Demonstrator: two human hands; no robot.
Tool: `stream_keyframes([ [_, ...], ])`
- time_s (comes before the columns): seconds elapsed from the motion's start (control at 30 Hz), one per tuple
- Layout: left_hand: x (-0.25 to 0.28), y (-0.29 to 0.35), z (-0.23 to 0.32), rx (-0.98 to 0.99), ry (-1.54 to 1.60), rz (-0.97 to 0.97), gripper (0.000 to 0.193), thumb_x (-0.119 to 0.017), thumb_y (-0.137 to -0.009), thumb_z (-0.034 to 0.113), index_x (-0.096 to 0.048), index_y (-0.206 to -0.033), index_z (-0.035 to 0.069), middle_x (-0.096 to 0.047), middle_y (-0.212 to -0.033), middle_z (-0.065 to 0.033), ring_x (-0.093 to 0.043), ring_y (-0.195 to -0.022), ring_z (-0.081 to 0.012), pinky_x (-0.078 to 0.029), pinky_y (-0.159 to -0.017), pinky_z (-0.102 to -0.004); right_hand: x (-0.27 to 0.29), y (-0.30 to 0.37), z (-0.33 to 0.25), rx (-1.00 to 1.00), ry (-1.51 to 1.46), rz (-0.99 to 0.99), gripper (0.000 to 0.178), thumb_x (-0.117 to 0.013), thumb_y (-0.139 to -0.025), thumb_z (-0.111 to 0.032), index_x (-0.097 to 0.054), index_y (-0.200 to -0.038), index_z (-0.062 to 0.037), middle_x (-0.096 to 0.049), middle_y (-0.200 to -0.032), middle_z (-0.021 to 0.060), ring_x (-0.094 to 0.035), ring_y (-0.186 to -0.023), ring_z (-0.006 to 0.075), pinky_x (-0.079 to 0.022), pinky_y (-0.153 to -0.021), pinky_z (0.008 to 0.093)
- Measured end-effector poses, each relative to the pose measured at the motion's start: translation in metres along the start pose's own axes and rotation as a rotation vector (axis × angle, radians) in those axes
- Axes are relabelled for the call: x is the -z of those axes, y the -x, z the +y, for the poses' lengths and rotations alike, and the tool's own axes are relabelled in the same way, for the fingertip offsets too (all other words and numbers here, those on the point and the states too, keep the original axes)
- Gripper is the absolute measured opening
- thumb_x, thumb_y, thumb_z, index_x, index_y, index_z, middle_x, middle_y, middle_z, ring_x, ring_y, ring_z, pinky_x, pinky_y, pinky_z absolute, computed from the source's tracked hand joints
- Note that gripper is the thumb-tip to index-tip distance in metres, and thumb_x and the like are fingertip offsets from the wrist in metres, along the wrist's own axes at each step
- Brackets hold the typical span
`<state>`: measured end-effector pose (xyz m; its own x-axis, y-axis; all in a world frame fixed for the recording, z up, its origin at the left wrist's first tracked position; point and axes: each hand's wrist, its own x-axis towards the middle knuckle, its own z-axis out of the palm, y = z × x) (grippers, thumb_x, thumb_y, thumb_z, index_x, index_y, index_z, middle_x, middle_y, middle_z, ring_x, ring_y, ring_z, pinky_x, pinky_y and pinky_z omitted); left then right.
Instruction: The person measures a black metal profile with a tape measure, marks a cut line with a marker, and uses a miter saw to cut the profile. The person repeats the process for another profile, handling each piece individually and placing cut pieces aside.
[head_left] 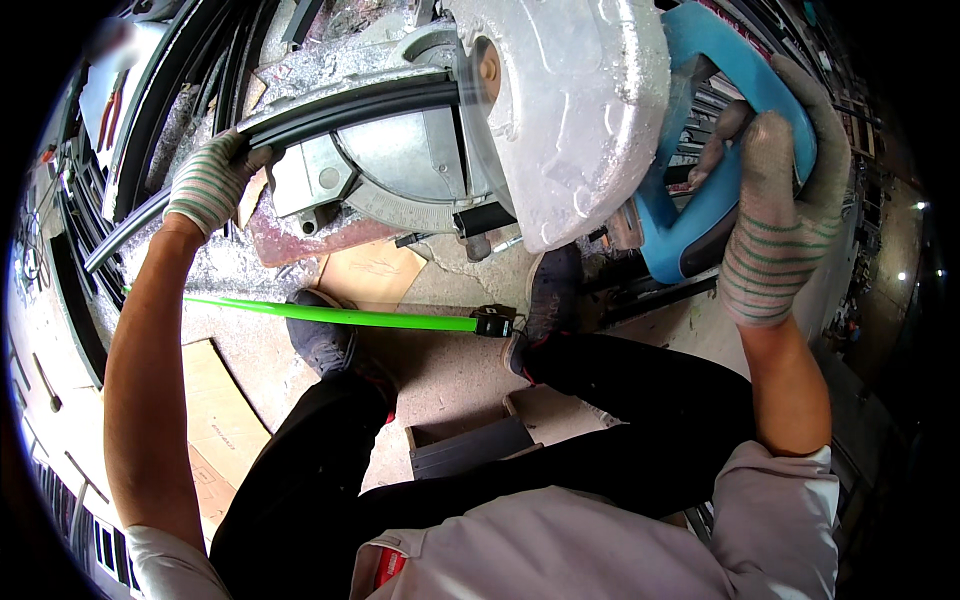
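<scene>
My left hand (pixel 212 185), in a striped knit glove, is closed round a dark metal profile (pixel 370 107). The profile lies across the grey bed (pixel 395 155) of a miter saw, and its right end disappears behind the saw's pale, dust-coated blade guard (pixel 590 110). On the right, my gloved right hand (pixel 785 210) is wrapped round the blue handle (pixel 690 235) of the saw, fingers passing through the loop. The blade itself is mostly hidden by the guard, so I cannot tell whether it touches the profile.
Between my shoes on the floor lies a tape measure (pixel 494 321) with its green tape (pixel 330 314) drawn out leftward. Cardboard pieces (pixel 222 410) and a dark open channel piece (pixel 470 450) lie nearby. Red-handled pliers (pixel 110 120) and long dark profiles (pixel 150 150) are at the far left.
</scene>
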<state>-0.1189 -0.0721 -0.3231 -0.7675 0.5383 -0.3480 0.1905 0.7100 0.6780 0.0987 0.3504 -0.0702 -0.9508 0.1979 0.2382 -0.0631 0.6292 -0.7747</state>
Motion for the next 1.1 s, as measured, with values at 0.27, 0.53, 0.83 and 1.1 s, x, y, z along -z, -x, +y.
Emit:
stream_keyframes([
  [0.27,0.0,0.001,0.01,0.025,-0.013,-0.004,0.037,-0.073,-0.097,0.029,-0.07,-0.118,-0.001,-0.075,-0.103,-0.0183,-0.069,-0.089,-0.0245,-0.054,-0.087,-0.0367,0.0,0.002,0.004,0.016,-0.004,0.008,0.043,-0.058,-0.107,-0.025,-0.049,-0.145,-0.0084,-0.068,-0.098,0.0081,-0.067,-0.078,0.0148,-0.061,-0.071,0.031],
  [0.53,0.004,0.004,0.021,0.071,-0.046,-0.025,0.039,-0.073,-0.098,0.028,-0.07,-0.122,-0.001,-0.076,-0.106,-0.0142,-0.069,-0.093,-0.019,-0.054,-0.09,-0.0343,-0.004,0.003,-0.003,-0.064,0.029,0.055,0.043,-0.056,-0.108,-0.028,-0.047,-0.146,-0.0099,-0.068,-0.098,0.0089,-0.068,-0.078,0.0151,-0.062,-0.072,0.0322],
  [0.83,0.004,0.006,0.029,0.037,-0.048,-0.011,0.034,-0.072,-0.099,0.026,-0.07,-0.12,-0.001,-0.076,-0.104,-0.0142,-0.067,-0.089,-0.018,-0.054,-0.089,-0.0339,-0.003,0.002,-0.002,-0.025,0.007,0.017,0.044,-0.057,-0.107,-0.029,-0.047,-0.145,-0.0097,-0.068,-0.096,0.0086,-0.067,-0.076,0.0143,-0.061,-0.069,0.0312],
  [1.1,0.003,0.004,0.027,0.014,-0.072,-0.014,0.033,-0.072,-0.099,0.025,-0.07,-0.12,0.0,-0.076,-0.102,-0.015,-0.065,-0.088,-0.0177,-0.053,-0.088,-0.0349,-0.009,0.004,-0.007,-0.08,0.031,0.097,0.042,-0.056,-0.107,-0.026,-0.048,-0.145,-0.009,-0.067,-0.095,0.0088,-0.066,-0.075,0.0148,-0.06,-0.067,0.0308],
])
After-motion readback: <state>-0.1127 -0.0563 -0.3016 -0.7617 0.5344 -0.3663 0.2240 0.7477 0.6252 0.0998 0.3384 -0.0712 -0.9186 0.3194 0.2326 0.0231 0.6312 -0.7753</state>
